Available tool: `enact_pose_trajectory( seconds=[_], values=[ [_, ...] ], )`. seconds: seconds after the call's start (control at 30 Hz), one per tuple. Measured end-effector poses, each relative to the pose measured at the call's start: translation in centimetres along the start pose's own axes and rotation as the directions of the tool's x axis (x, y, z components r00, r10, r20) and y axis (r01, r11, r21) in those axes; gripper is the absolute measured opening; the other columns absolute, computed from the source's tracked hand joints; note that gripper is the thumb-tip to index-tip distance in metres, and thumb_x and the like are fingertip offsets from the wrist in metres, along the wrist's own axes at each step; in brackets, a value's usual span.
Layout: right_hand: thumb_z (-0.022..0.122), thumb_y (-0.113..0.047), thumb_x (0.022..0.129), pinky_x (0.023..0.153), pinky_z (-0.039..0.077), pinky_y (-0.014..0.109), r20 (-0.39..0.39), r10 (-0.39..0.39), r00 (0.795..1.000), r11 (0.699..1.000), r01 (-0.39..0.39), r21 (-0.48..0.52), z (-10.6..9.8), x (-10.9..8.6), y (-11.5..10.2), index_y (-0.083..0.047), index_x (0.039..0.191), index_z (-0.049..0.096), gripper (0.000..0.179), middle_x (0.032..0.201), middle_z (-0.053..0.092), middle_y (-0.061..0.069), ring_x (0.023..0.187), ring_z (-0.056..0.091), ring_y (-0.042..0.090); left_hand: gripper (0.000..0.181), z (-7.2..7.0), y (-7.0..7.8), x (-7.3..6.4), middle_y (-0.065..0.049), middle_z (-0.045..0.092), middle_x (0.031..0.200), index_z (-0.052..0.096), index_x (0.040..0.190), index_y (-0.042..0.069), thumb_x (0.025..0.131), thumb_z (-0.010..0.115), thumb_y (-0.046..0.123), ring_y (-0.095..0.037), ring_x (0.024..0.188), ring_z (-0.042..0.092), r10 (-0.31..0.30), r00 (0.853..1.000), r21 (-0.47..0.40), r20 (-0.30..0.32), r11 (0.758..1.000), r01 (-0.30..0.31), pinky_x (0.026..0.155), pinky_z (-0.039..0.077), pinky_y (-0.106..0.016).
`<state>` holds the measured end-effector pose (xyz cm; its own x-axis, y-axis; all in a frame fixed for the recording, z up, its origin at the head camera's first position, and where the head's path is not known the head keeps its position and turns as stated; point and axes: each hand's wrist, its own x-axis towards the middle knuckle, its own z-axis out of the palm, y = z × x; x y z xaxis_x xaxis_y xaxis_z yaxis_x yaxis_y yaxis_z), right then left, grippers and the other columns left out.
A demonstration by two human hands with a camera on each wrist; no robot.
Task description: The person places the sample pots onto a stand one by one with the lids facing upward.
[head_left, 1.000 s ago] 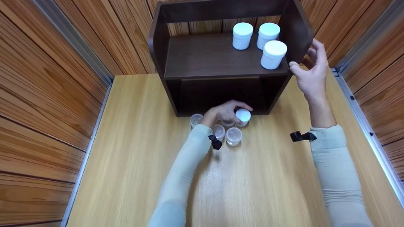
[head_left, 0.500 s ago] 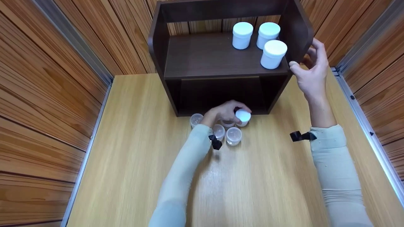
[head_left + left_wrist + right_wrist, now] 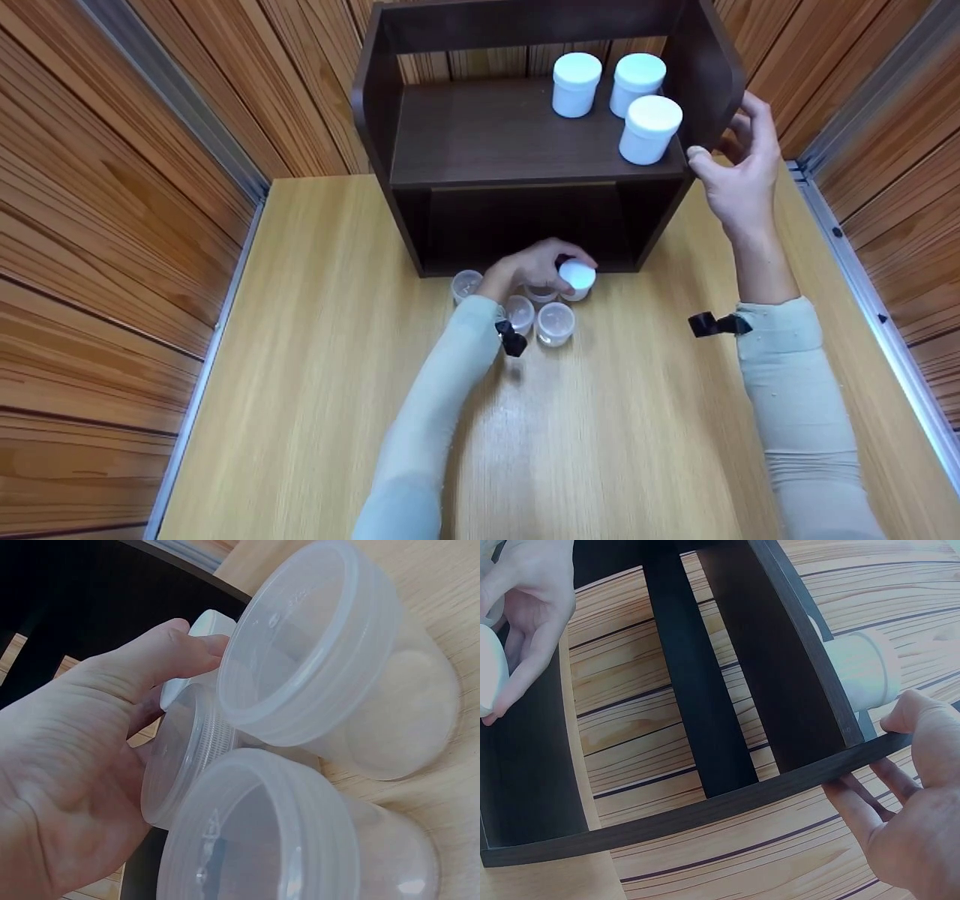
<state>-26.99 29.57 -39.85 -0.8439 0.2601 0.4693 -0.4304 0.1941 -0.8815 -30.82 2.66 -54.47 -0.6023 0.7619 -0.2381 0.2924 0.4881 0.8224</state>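
My left hand holds a small white-lidded jar between thumb and fingers, just in front of the shelf unit's lower opening. In the left wrist view the jar's white lid is partly hidden behind the thumb and clear jars. Several clear plastic jars with translucent lids, such as one at the front, stand close around this hand; one lies partly under it. My right hand grips the right side panel of the dark brown shelf unit, thumb on the front edge and fingers behind.
Three white jars stand upright on the upper shelf toward its right end. The shelf unit stands at the back of the light wooden table. Wood-panelled walls with metal rails close in both sides.
The left hand's fingertips have drawn in slightly against the white-lidded jar. The right hand and the other jars stay where they were.
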Motion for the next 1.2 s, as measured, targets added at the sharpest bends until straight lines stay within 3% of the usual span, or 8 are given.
enact_pose_trajectory(
  seconds=[0.13,0.43,0.67,1.0,1.2],
  values=[
    [0.070,0.003,0.093,0.104,0.049,0.032,-0.007,-0.001,1.000,1.000,0.001,0.021,0.1,0.0,-0.1,-0.017,0.152,0.064,0.063,0.136,0.069,-0.002,0.123,0.064,0.020,0.058,0.0,0.1,-0.1,-0.009,0.069,0.158,0.073,0.149,0.014,0.094,0.086,0.003,-0.018,0.134,0.058,0.006,1.000,-0.004,-0.017,1.000,-0.006,0.114,0.046,-0.028],
    [0.070,0.002,0.093,0.104,0.050,0.032,-0.005,-0.008,1.000,1.000,0.008,0.011,0.1,0.1,0.0,-0.016,0.153,0.063,0.063,0.137,0.068,-0.002,0.122,0.064,0.020,0.056,-0.5,1.0,-0.4,-0.007,0.068,0.160,0.072,0.151,0.017,0.097,0.085,0.009,-0.025,0.146,0.060,0.036,0.997,0.016,-0.073,0.999,-0.035,0.131,0.044,-0.045],
    [0.070,0.001,0.094,0.106,0.050,0.033,-0.001,-0.006,1.000,1.000,0.006,0.002,0.0,0.1,0.1,-0.017,0.153,0.063,0.063,0.139,0.068,-0.002,0.125,0.063,0.021,0.056,-1.0,1.4,-0.9,-0.009,0.070,0.158,0.071,0.152,0.013,0.098,0.085,0.013,-0.028,0.144,0.062,0.078,0.990,0.032,-0.117,0.997,-0.074,0.129,0.046,-0.046],
    [0.071,0.000,0.094,0.108,0.050,0.034,0.002,-0.007,1.000,1.000,0.007,0.000,0.1,0.1,0.2,-0.017,0.154,0.062,0.062,0.140,0.068,-0.002,0.127,0.063,0.021,0.055,-1.3,2.6,-2.0,-0.009,0.073,0.150,0.075,0.148,0.015,0.094,0.089,0.017,-0.026,0.136,0.065,0.175,0.961,0.092,-0.216,0.983,-0.159,0.116,0.051,-0.034],
    [0.070,0.002,0.094,0.106,0.049,0.033,0.005,0.004,1.000,1.000,-0.004,0.020,0.1,0.2,0.1,-0.018,0.153,0.063,0.063,0.135,0.069,-0.001,0.124,0.063,0.021,0.053,-1.3,3.4,-3.0,-0.010,0.075,0.144,0.077,0.144,0.013,0.093,0.090,0.017,-0.025,0.132,0.067,0.234,0.935,0.123,-0.265,0.970,-0.208,0.112,0.053,-0.031]
  ],
)
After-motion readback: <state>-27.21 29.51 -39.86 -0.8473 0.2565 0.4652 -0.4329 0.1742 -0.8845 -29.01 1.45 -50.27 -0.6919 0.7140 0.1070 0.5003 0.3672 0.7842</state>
